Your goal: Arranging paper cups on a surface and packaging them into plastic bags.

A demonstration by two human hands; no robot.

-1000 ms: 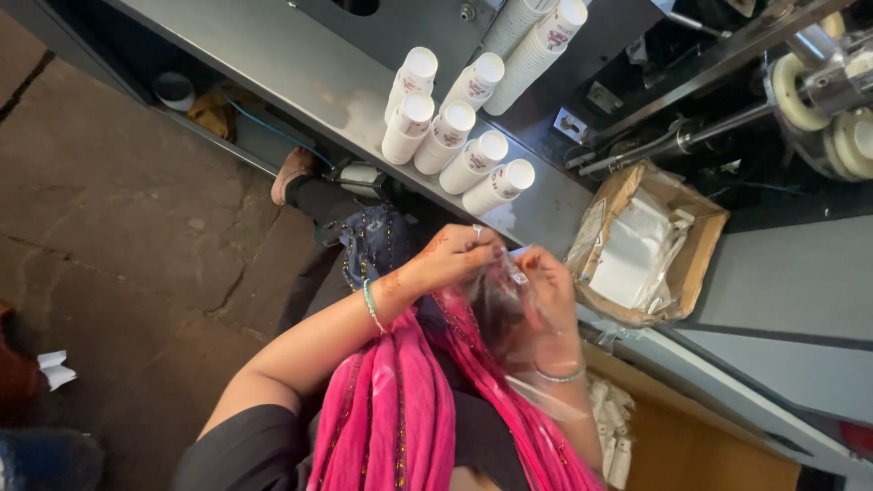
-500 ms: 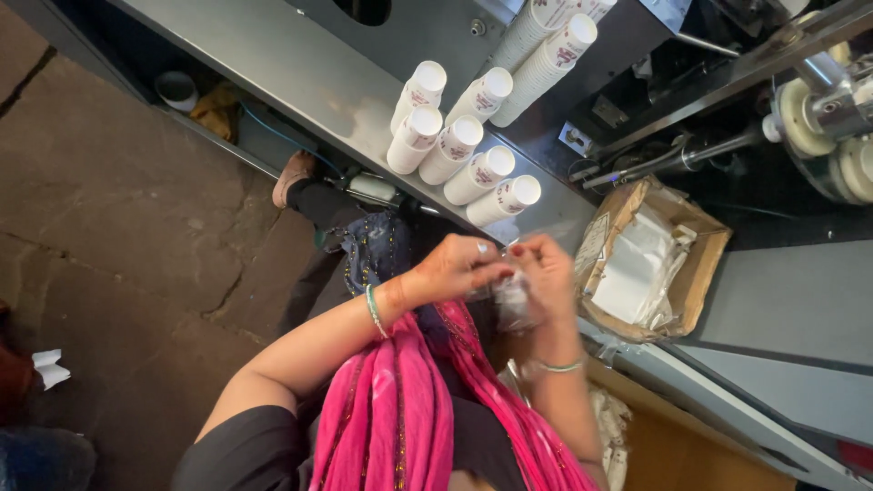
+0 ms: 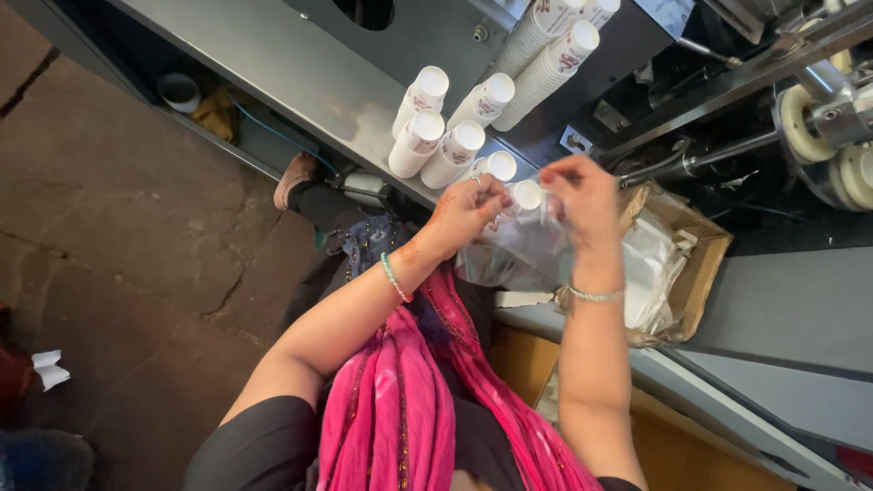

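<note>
The fingers [image 3: 496,193] of the left hand [image 3: 468,214] are pinched closed on the upper edge of a clear, thin plastic bag [image 3: 518,250]. The fingers [image 3: 556,178] of the right hand [image 3: 582,200] are likewise closed on the same edge, a short way to the right. The clear plastic bag hangs down between both hands, crumpled, in front of the body and above the lap. Its contents, if any, cannot be made out through the film.

The left wrist carries a green bead bracelet [image 3: 393,277]; the right wrist carries a silver chain bracelet [image 3: 591,295]. A bright pink fabric scarf [image 3: 400,400] lies over the chest below the forearms.

Just behind the hands, several stacks of white paper cups [image 3: 436,127] lie on their sides on the grey metal table [image 3: 273,64], mouths toward the camera. One cup mouth sits directly behind the bag's top edge. Two longer cup stacks [image 3: 555,41] rest further back.

To the right of the right hand stands an open brown cardboard box [image 3: 700,264] holding white plastic bags [image 3: 650,264]. Grey machine rollers [image 3: 818,127] are at the upper right. A cracked stone floor [image 3: 118,236] fills the left side.
</note>
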